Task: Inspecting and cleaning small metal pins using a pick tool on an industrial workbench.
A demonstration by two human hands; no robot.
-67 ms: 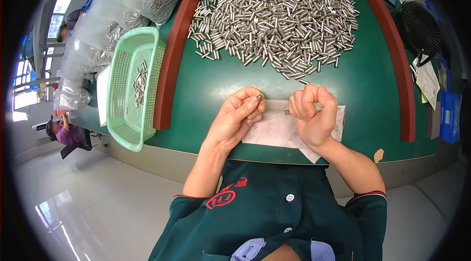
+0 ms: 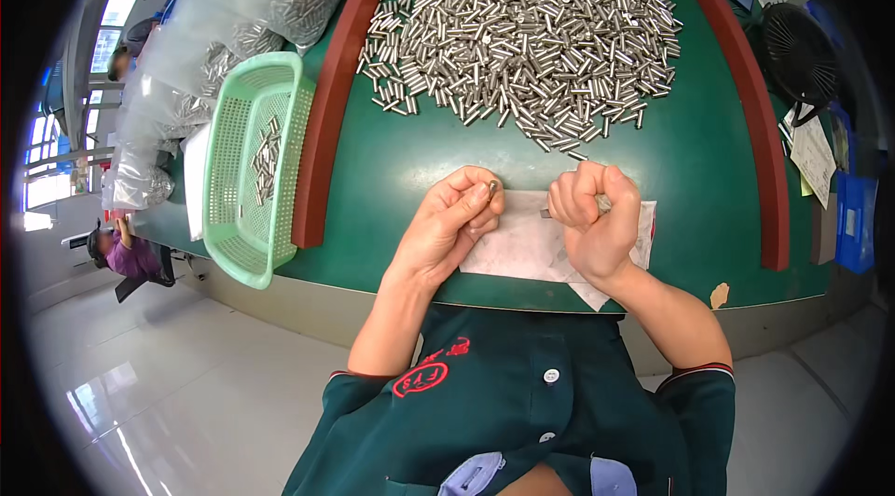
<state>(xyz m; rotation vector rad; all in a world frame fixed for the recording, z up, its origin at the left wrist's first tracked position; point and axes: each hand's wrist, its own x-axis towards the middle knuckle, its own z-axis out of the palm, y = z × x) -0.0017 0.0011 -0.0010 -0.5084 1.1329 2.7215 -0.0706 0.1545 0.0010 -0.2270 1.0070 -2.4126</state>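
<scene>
Hardly moved since the earlier frame, our bare left hand [image 2: 449,221] angles inward, thumb and forefinger pinching a short silver metal pin [image 2: 493,187] at their tips. Our bare right hand [image 2: 597,216] curls fist-like over the pale rectangular sheet [image 2: 520,252], gripping a grey metal piece [image 2: 546,213] that pokes out left.

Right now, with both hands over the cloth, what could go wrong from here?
The metal pin in the left hand is small and pinched at the fingertips, so it might slip.

A dropped pin could roll off the near edge, since the red-brown frame shows only on the table's left, far and right sides.

The cloth reaches that edge at one corner, so the person's clothing could perhaps snag it.
</scene>
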